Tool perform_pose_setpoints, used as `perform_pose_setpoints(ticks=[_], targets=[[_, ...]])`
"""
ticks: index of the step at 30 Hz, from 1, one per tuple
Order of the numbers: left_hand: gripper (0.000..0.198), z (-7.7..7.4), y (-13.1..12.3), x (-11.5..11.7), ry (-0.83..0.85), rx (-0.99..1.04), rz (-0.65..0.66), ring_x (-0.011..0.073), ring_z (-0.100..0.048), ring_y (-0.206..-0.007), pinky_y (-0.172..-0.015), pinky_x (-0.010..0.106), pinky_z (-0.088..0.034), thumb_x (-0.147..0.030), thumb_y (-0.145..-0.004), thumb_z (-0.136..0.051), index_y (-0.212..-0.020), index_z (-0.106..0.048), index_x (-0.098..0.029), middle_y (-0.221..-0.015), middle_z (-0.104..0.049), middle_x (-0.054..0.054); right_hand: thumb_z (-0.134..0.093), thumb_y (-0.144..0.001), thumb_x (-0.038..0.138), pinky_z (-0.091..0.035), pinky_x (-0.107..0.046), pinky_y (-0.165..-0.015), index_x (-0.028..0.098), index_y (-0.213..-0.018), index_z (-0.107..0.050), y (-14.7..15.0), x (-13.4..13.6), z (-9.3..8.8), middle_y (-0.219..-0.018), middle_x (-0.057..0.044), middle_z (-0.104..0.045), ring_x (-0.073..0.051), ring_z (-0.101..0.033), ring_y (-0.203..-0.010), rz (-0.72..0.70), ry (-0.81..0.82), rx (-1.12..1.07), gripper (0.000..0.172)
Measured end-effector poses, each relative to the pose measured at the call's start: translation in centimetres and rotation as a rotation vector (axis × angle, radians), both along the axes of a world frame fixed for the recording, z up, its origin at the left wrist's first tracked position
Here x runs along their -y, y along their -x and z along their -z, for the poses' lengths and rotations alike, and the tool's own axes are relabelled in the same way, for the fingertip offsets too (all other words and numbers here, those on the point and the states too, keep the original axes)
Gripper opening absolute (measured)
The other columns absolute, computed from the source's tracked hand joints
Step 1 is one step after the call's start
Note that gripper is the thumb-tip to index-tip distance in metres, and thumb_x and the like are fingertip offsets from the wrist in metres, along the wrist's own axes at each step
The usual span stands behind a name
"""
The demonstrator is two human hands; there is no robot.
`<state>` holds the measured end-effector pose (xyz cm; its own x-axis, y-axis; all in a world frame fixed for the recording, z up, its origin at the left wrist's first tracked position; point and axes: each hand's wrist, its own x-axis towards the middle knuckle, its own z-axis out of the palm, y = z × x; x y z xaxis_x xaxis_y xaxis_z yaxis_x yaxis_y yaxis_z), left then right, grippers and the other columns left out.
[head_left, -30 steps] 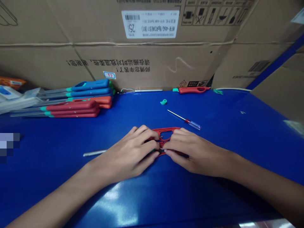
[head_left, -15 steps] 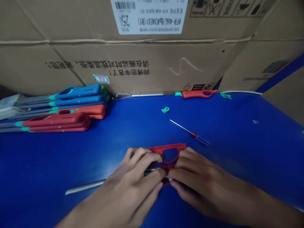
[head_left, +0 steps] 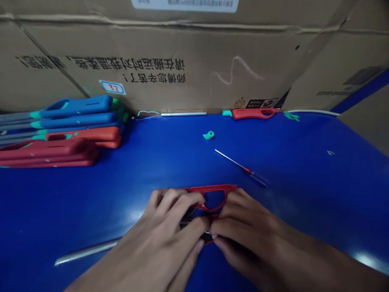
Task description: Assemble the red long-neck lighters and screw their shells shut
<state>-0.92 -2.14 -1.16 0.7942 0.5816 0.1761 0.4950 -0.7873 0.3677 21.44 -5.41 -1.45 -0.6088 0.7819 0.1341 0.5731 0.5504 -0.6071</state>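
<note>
My left hand (head_left: 170,235) is closed on the left part of a red lighter casing (head_left: 215,187), its fingers bent over the rim. Across from it, my right hand (head_left: 252,227) grips the casing's right end. Thumbs and forefingers of both hands meet at the lower part, around a small white piece (head_left: 213,236) that is mostly covered. A trigger-shaped opening shows between the hands. Out from under my left hand, a silvery metal tube (head_left: 86,252) reaches to the left over the blue table. The inside of the casing is largely hidden by my fingers.
Beyond my hands lie a screwdriver (head_left: 247,170) and a green nozzle piece (head_left: 209,135). A red lighter body (head_left: 252,114), green bits (head_left: 291,117) and a thin metal rod (head_left: 184,114) rest along the cardboard box (head_left: 200,48). Several blue, orange and red lighters (head_left: 75,106) are stacked at left.
The view has tilted down and shifted slightly, so the background sits higher in the picture. Both hands keep their hold on the casing, with only small finger movement.
</note>
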Motion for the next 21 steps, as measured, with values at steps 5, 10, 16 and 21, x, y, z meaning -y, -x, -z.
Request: perform_pose_setpoints(ticks=[5,10,16,21], targets=[[0.016,-0.29,0.05,0.15,0.056,0.002,0.001,0.0288,-0.055,-0.102,-0.086,0.053,-0.045,-0.02,-0.093,-0.049,-0.094,-0.065,-0.024,-0.117,-0.065,0.008,-0.049,-0.098,0.016,-0.041,-0.036,-0.1,0.019,-0.098,-0.066,0.08,0.24,0.09,-0.092,-0.003,-0.067,-0.017,-0.058,-0.09,0.005,-0.015,-0.015,0.017],[0.014,-0.74,0.17,0.11,0.112,-0.01,0.007,0.0256,-0.051,-0.104,-0.086,0.047,-0.046,-0.019,-0.096,-0.049,-0.092,-0.061,-0.024,-0.117,-0.06,0.004,-0.05,-0.096,0.014,-0.042,-0.036,-0.097,0.017,-0.095,-0.067,0.13,0.26,0.11,-0.085,-0.002,-0.064,-0.016,-0.056,-0.084,0.001,0.002,-0.012,0.017],[0.012,-0.63,0.2,0.4,0.132,-0.034,0.014,0.0244,-0.05,-0.102,-0.089,0.048,-0.044,-0.019,-0.097,-0.047,-0.098,-0.058,-0.024,-0.114,-0.059,0.004,-0.049,-0.099,0.016,-0.042,-0.036,-0.097,0.016,-0.096,-0.067,0.09,0.16,0.05,-0.086,-0.003,-0.064,-0.016,-0.056,-0.086,-0.011,0.002,-0.02,0.019],[0.013,-0.41,0.59,0.5,0.123,-0.042,0.007,0.0232,-0.054,-0.102,-0.098,0.05,-0.04,-0.023,-0.098,-0.048,-0.11,-0.053,-0.024,-0.114,-0.06,0.003,-0.05,-0.098,0.014,-0.044,-0.035,-0.091,0.015,-0.09,-0.067,0.16,0.26,-0.09,-0.083,-0.004,-0.063,-0.016,-0.055,-0.083,-0.019,-0.037,-0.009,0.018]])
